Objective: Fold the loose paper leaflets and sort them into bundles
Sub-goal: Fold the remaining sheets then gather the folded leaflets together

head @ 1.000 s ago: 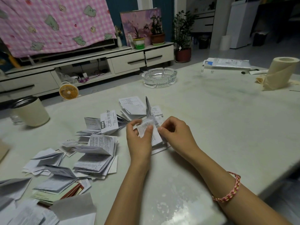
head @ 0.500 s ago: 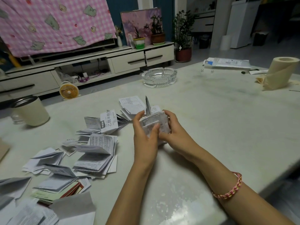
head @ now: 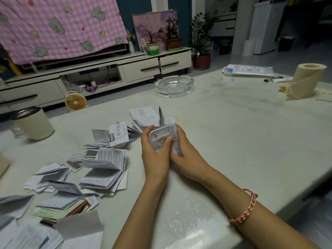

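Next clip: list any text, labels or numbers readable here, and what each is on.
"乙酰半胱", seen rotated, probably: large print on the upright leaflet.
Fine print on the leaflet bundle gripped by the left hand and right hand: too small to read.
Print on the loose leaflets on the table: blurred.
Label on the wrapped packet: unreadable.

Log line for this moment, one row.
left hand: grips leaflet bundle | right hand: grips leaflet bundle | loose leaflets: on table, left of hands

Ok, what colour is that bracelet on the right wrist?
The bracelet is braided pink with yellow-gold links. It shows clearly in the head view, the only one.
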The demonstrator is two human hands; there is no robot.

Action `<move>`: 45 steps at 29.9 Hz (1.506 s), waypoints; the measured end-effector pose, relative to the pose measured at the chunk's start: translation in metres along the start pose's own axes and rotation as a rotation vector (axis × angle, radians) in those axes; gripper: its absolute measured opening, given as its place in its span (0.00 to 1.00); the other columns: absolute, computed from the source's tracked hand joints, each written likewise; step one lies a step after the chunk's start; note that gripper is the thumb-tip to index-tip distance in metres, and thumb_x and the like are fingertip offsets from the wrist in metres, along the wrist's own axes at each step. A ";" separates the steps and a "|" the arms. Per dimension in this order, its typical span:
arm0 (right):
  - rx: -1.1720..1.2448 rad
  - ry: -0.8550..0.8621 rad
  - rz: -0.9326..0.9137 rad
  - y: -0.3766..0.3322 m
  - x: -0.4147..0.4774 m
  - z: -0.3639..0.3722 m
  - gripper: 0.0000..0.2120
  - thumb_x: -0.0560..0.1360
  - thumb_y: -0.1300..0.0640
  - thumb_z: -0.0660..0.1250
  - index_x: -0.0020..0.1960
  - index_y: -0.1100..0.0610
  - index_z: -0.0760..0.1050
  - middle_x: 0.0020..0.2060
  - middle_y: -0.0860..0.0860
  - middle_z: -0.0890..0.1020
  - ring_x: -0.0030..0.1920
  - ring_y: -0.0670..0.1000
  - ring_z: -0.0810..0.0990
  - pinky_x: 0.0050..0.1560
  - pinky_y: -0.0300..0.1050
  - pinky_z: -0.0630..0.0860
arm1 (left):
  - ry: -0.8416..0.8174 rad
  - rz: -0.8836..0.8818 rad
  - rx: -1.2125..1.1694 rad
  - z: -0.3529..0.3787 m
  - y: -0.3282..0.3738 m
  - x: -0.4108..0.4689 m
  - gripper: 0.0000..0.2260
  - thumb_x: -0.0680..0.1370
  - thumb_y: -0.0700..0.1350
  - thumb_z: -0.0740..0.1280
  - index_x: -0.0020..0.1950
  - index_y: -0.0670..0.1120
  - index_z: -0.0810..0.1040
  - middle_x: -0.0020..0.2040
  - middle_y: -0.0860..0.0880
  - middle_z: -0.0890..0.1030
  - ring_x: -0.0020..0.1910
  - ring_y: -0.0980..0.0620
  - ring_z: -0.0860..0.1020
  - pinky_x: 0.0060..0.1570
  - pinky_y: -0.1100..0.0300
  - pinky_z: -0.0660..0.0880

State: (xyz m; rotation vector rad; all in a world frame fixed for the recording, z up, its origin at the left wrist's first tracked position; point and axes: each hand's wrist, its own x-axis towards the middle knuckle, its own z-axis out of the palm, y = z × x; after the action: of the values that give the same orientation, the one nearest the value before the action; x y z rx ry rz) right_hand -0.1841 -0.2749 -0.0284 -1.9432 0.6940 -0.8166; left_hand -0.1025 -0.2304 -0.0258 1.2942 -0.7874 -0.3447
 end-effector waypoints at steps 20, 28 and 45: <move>0.100 0.205 0.218 -0.051 -0.061 -0.038 0.06 0.75 0.61 0.65 0.50 0.55 0.69 0.44 0.49 0.75 0.44 0.47 0.74 0.41 0.34 0.70 | -0.264 -0.410 0.048 -0.014 0.061 -0.062 0.04 0.76 0.40 0.67 0.42 0.44 0.80 0.36 0.48 0.82 0.36 0.50 0.79 0.34 0.63 0.75; 0.053 0.209 0.003 -0.032 -0.079 -0.014 0.10 0.77 0.62 0.62 0.53 0.52 0.63 0.45 0.47 0.76 0.44 0.40 0.75 0.46 0.29 0.70 | 0.234 -0.235 0.113 0.007 0.041 -0.063 0.17 0.82 0.49 0.55 0.35 0.45 0.71 0.33 0.51 0.74 0.35 0.50 0.72 0.33 0.61 0.66; 0.075 0.324 0.158 -0.033 -0.078 -0.003 0.15 0.76 0.48 0.64 0.58 0.50 0.63 0.47 0.51 0.80 0.48 0.53 0.79 0.49 0.46 0.75 | 0.407 -0.136 0.328 0.015 0.034 -0.077 0.17 0.81 0.53 0.57 0.39 0.42 0.71 0.35 0.47 0.74 0.38 0.47 0.70 0.35 0.58 0.57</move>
State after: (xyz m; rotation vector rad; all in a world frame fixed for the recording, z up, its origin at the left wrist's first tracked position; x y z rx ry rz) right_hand -0.2310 -0.2045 -0.0194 -1.6816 0.9813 -1.0542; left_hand -0.1733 -0.1828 -0.0176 1.6636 -0.4197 -0.0520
